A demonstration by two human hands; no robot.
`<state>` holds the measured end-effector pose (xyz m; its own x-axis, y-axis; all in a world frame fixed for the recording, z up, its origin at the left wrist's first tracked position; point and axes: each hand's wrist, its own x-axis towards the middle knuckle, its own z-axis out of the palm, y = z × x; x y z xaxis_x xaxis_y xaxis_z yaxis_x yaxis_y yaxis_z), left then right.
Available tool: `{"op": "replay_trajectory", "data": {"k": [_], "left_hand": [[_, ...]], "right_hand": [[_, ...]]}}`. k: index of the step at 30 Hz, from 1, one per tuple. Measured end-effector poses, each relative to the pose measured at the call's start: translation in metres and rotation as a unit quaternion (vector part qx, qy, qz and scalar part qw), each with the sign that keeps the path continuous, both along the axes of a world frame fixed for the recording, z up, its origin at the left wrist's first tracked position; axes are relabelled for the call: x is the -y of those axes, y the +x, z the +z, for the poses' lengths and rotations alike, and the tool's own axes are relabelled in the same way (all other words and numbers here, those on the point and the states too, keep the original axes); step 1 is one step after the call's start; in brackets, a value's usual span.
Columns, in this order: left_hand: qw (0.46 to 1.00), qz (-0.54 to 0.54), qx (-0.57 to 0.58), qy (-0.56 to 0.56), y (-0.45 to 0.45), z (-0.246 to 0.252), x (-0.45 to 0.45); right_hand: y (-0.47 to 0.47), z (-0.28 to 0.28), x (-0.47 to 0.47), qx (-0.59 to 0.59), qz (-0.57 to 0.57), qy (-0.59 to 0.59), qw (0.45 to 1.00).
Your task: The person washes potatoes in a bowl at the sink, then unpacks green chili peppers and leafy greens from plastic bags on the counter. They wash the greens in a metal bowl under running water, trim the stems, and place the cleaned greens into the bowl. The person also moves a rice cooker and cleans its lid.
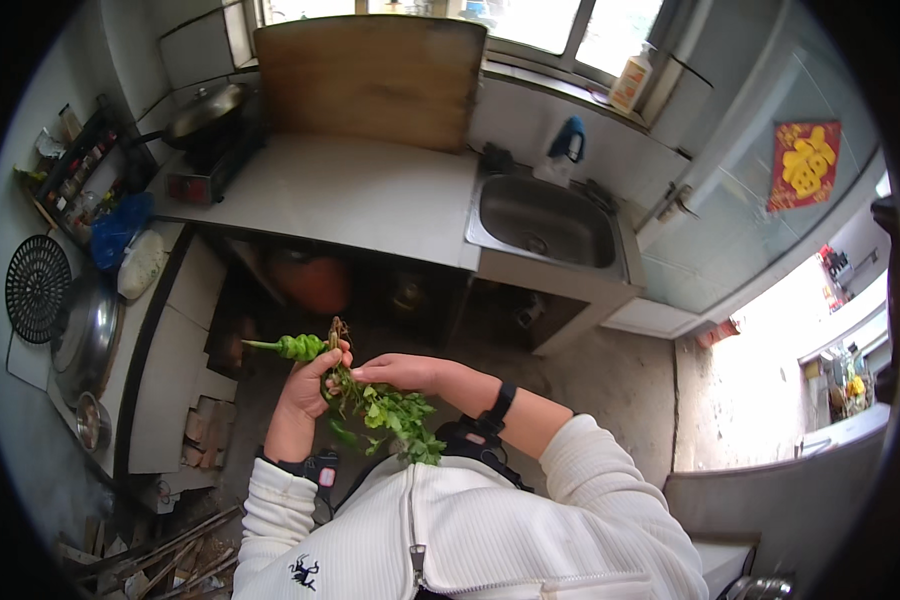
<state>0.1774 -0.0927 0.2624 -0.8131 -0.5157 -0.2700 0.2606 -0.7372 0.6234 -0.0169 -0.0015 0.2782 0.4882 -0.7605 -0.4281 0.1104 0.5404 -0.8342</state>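
My left hand (pixel 307 386) grips a bunch of leafy green herbs (pixel 397 415), probably coriander, near its brown roots. The roots point up and the leaves hang down to the right over my lap. A twisted green chili pepper (pixel 301 347) with a long pale stem juts out to the left from the same hand. Below the palm, another green pepper (pixel 340 430) partly shows beside the leaves. My right hand (pixel 401 373) has its fingertips at the herb stems, close to the left fingers; whether they pinch a stem is unclear.
Ahead stand a white counter (pixel 360 191), an upright wooden board (pixel 367 82) and a steel sink (pixel 547 217). At the left are a lidded wok (pixel 206 112) on a stove (pixel 195 184), a spice rack (pixel 82 176) and a metal bowl (pixel 92 421). Sticks (pixel 180 555) litter the lower-left floor.
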Motion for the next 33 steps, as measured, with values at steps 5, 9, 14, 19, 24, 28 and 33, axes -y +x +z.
{"op": "replay_trajectory", "data": {"k": [5,9,14,19,24,28,33], "left_hand": [[0.996,0.084,0.024,-0.005,0.007,-0.001,0.064],[0.98,0.188,0.063,0.003,0.023,0.005,0.114],[0.942,0.324,0.088,-0.027,0.057,0.007,0.173],[0.875,0.443,0.195,-0.025,0.072,-0.009,0.193],[0.801,0.541,0.236,0.105,0.054,0.004,0.221],[0.87,0.455,0.193,-0.006,0.031,0.018,0.24],[0.871,0.431,0.234,-0.02,-0.011,0.028,0.261]], "right_hand": [[-0.04,0.008,0.076,-0.051,-0.024,-0.099,0.993],[-0.1,-0.009,0.154,-0.079,-0.065,-0.11,0.989],[-0.22,-0.042,0.309,-0.304,-0.139,-0.212,0.918],[-0.305,-0.096,0.385,-0.459,-0.244,-0.27,0.81],[-0.343,-0.149,0.367,-0.528,-0.248,-0.312,0.75],[-0.457,-0.137,0.353,-0.673,-0.392,-0.297,0.552],[-0.585,-0.126,0.347,-0.832,-0.348,-0.038,0.429]]}}
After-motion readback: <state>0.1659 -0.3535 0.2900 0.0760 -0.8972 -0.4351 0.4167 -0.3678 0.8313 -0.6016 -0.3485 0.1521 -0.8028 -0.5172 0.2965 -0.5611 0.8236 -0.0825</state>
